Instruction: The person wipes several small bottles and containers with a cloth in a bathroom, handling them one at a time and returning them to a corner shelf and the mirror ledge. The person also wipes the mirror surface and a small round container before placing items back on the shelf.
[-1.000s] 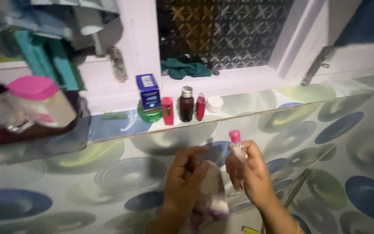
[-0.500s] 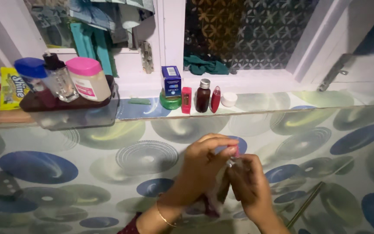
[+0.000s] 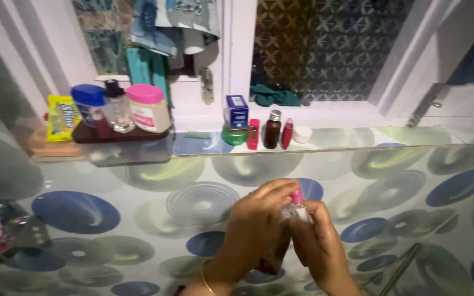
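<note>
crowded shelf above, open wall below

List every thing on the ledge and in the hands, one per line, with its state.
Small clear bottle: pink cap on, upright, held in both hands.
Left hand: wrapped around the bottle.
Right hand: gripping the bottle from the side.
Pink-lidded jar: closed, standing on a dark tray.
Blue-lidded jar: closed, upright.
Brown bottle: capped, upright.
Blue box: closed, upright on a green tin.

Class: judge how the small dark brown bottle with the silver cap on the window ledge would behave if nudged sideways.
The dark brown bottle stands tall and narrow, so it would probably tip rather than slide. It looks like glass, so likely fragile. The red box and red tube flank it closely and might topple too.
</note>
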